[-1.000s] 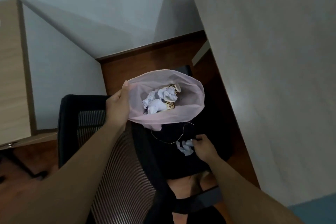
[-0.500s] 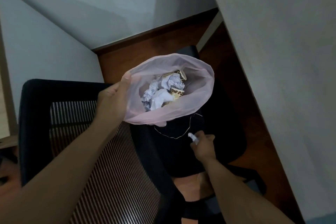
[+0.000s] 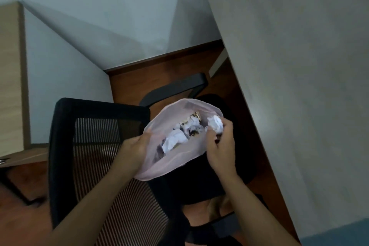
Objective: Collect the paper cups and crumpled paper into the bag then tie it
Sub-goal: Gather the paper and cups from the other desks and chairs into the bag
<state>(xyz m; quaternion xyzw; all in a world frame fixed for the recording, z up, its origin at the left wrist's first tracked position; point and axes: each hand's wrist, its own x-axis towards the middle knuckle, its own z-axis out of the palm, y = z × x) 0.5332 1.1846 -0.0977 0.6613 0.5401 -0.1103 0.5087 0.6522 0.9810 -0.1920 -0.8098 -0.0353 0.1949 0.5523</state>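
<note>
A translucent pink bag (image 3: pixel 175 163) hangs open above the black chair seat. My left hand (image 3: pixel 135 147) grips its left rim. Inside lie crumpled white paper (image 3: pixel 174 140) and patterned paper cups (image 3: pixel 194 119), partly buried. My right hand (image 3: pixel 221 146) is at the bag's right rim, fingers closed around a crumpled white paper ball (image 3: pixel 215 124) held just over the opening.
A black mesh-back office chair (image 3: pixel 95 136) stands under the bag, its armrest (image 3: pixel 175 88) beyond. A grey desk top (image 3: pixel 299 66) fills the right side. A pale wall and a wooden cabinet (image 3: pixel 12 78) are at the left, on a brown wood floor.
My right hand lifted the crumpled paper ball from the chair seat up to the bag's right rim. The bag shifted lower and to the right in view as my head moved.
</note>
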